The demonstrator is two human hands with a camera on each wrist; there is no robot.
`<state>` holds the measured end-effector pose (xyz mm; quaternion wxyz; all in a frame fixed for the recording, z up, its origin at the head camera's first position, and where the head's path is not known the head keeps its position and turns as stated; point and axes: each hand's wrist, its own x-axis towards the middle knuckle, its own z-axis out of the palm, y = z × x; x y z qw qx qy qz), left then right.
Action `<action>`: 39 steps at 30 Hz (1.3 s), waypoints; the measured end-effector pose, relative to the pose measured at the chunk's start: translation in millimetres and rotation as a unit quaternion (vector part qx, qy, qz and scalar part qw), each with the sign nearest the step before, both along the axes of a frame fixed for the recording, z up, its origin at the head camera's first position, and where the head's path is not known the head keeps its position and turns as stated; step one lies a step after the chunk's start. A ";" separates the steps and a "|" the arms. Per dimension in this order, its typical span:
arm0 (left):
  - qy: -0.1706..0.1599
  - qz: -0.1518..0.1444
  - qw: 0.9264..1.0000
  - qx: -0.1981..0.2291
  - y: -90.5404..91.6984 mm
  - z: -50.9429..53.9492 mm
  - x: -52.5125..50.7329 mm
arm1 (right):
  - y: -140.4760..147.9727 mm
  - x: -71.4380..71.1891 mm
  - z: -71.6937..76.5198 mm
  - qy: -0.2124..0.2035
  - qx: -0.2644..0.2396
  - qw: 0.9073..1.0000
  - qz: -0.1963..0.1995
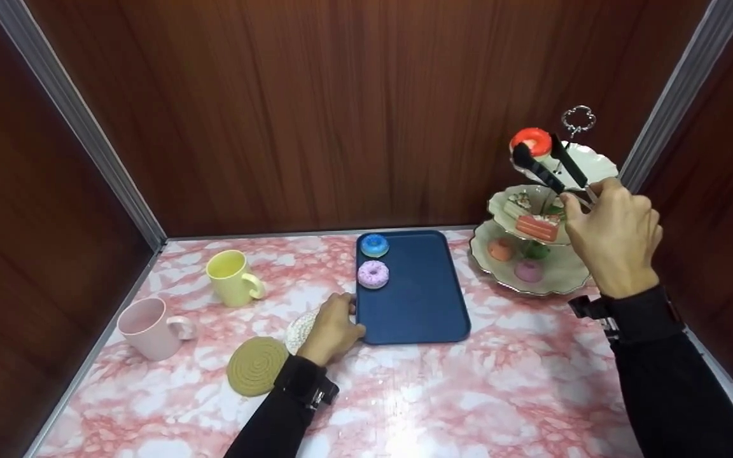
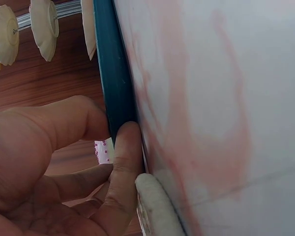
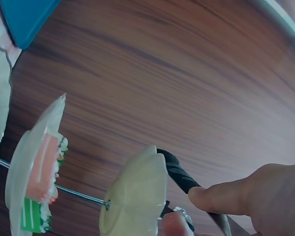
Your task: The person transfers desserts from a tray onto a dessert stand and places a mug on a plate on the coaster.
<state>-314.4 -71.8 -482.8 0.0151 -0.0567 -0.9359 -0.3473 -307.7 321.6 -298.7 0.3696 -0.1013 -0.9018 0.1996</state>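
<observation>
My right hand (image 1: 618, 232) grips tongs (image 1: 548, 177) with black tips over the top plate of a three-tier stand (image 1: 595, 164). A red doughnut (image 1: 530, 138) sits at that plate's left edge, right by the tong tips; whether they squeeze it I cannot tell. My left hand (image 1: 335, 327) holds the near left corner of a dark blue tray (image 1: 424, 286), thumb and fingers on its rim. On the tray's left side lie a blue doughnut (image 1: 374, 245) and a pink sprinkled doughnut (image 1: 373, 274).
Cake slices (image 1: 537, 227) fill the middle tier; small orange, green and pink sweets (image 1: 528, 270) lie on the bottom one. At left stand a yellow mug (image 1: 230, 280) and a pink mug (image 1: 150, 331). An olive coaster (image 1: 257, 367) and a white coaster (image 1: 300, 329) lie beside my left hand.
</observation>
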 end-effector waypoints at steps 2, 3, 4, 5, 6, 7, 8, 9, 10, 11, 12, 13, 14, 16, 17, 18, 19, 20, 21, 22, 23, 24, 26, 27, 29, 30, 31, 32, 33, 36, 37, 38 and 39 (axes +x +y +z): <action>0.002 -0.001 1.000 -0.004 -0.1 0.3 -0.3 | 0.5 0.4 3.4 -0.010 0.006 1.000 -0.003; 0.003 -0.002 1.000 -0.006 0.0 0.5 -0.4 | 0.7 0.6 5.2 -0.013 0.008 1.000 -0.003; 0.003 -0.003 1.000 -0.008 0.0 0.7 -0.5 | 0.7 0.9 6.8 -0.016 0.010 1.000 -0.004; 0.005 -0.003 1.000 -0.010 0.0 0.9 -0.6 | 0.9 0.9 8.1 -0.018 0.011 1.000 -0.006; 0.006 -0.003 1.000 -0.013 0.1 1.0 -0.6 | 0.9 0.9 9.3 -0.021 0.013 1.000 -0.007; 0.007 -0.003 1.000 -0.014 0.1 1.0 -0.6 | 0.8 0.9 10.3 -0.024 0.014 1.000 -0.009; 0.008 -0.003 1.000 -0.016 0.2 0.8 -0.6 | 0.6 1.2 11.3 -0.027 0.015 0.999 -0.010; 0.005 -0.001 1.000 -0.016 0.4 0.7 -0.5 | 0.3 1.4 12.2 -0.030 0.016 0.999 -0.011; 0.005 0.000 1.000 -0.017 0.5 0.6 -0.4 | 0.1 1.6 13.0 -0.034 0.018 0.999 -0.012; 0.004 0.001 1.000 -0.018 0.6 0.6 -0.2 | -0.1 1.8 13.7 -0.036 0.019 0.999 -0.013; 0.003 0.001 1.000 -0.019 0.7 0.4 -0.2 | -0.4 2.2 14.4 -0.040 0.021 0.999 -0.013; 0.003 0.002 1.000 -0.019 0.9 0.5 -0.1 | -0.7 2.5 15.0 -0.042 0.022 0.999 -0.013; 0.002 0.003 1.000 -0.019 1.0 0.6 0.0 | -0.9 2.9 15.7 -0.044 0.022 0.999 -0.013; 0.002 0.004 1.000 -0.018 1.3 1.0 0.0 | -1.4 3.4 16.8 -0.045 0.022 0.999 -0.014; 0.002 0.004 1.000 -0.018 1.5 1.1 0.0 | -1.6 3.6 17.3 -0.046 0.021 0.999 -0.014; 0.001 0.005 1.000 -0.018 1.7 1.1 -0.2 | -1.8 3.9 17.8 -0.048 0.019 0.999 -0.015; 0.000 0.006 1.000 -0.017 1.8 1.3 -0.1 | -2.1 4.2 18.2 -0.049 0.017 0.999 -0.016; 0.000 0.006 1.000 -0.018 1.8 1.3 -0.2 | -2.3 4.5 18.6 -0.050 0.016 0.998 -0.018; -0.001 0.006 1.000 -0.018 1.8 1.4 -0.2 | -2.5 4.6 18.8 -0.051 0.015 0.998 -0.019; -0.001 0.005 1.000 -0.018 1.8 1.3 -0.3 | -2.6 4.8 19.1 -0.052 0.013 0.998 -0.020; 0.000 0.004 1.000 -0.017 1.7 1.4 -0.3 | -2.9 5.1 19.2 -0.051 0.011 0.998 -0.020; 0.001 0.004 1.000 -0.016 1.5 1.4 -0.3 | -3.2 5.5 19.3 -0.050 0.010 0.999 -0.019; 0.003 0.003 1.000 -0.016 1.1 1.4 -0.4 | -3.5 6.2 19.1 -0.047 0.007 0.999 -0.017; 0.004 0.003 1.000 -0.016 1.0 1.3 -0.3 | -3.8 6.6 18.8 -0.044 0.006 0.999 -0.015; 0.003 0.003 1.000 -0.017 0.7 1.0 -0.1 | -4.5 7.8 18.2 -0.038 0.005 0.999 -0.013; 0.002 0.004 1.000 -0.017 0.7 0.9 0.0 | -4.8 8.3 17.7 -0.034 0.005 0.999 -0.012; 0.000 0.005 1.000 -0.017 0.8 0.7 0.1 | -5.2 8.7 17.3 -0.030 0.005 0.999 -0.011; -0.001 0.004 1.000 -0.017 0.9 0.6 0.0 | -5.5 9.3 16.9 -0.026 0.004 1.000 -0.010; -0.003 0.005 1.000 -0.017 1.0 0.6 0.0 | -5.7 9.8 16.5 -0.021 0.004 1.000 -0.009; -0.003 0.005 1.000 -0.018 1.2 1.0 0.0 | -6.2 11.4 15.4 -0.007 0.004 1.000 -0.005; -0.002 0.004 1.000 -0.018 1.2 1.1 0.0 | -6.2 11.9 15.1 -0.002 0.004 1.000 -0.005; -0.001 0.003 1.000 -0.018 1.2 1.3 0.0 | -6.2 12.6 14.9 0.001 0.003 1.000 -0.003; 0.002 0.002 1.000 -0.018 1.0 1.5 0.2 | -6.2 13.0 14.5 0.005 0.003 1.000 -0.002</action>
